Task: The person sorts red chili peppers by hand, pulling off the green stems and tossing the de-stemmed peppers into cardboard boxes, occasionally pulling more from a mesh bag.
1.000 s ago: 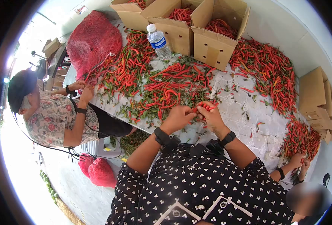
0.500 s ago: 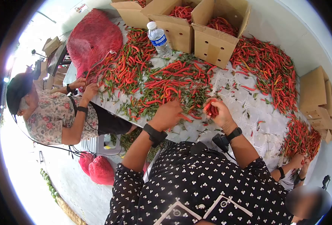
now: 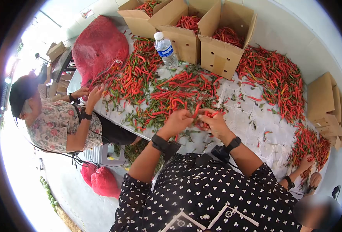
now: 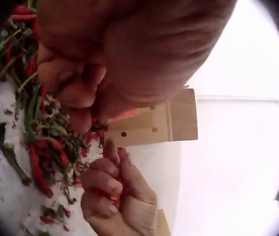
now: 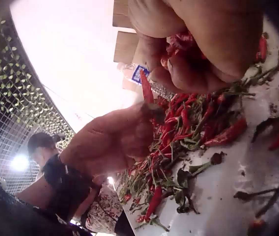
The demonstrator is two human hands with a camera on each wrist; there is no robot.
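In the head view my left hand pinches one red chili by its lower end, beside my right hand. The right wrist view has this chili standing upright above the fingertips of my left hand. Curled round several red chilies, my right hand holds them against the palm. A loose pile of chilies and green stems lies just beyond both hands. The left wrist view shows my left hand above my right hand.
Cardboard boxes of chilies and a water bottle stand at the back. A larger chili heap lies right, near folded cartons. A red mesh sack is at left. Other people work at both sides.
My left hand, low over the pile half a second ago, has come up beside my right hand with a chili. The right hand has moved slightly left and down, still holding its bunch.
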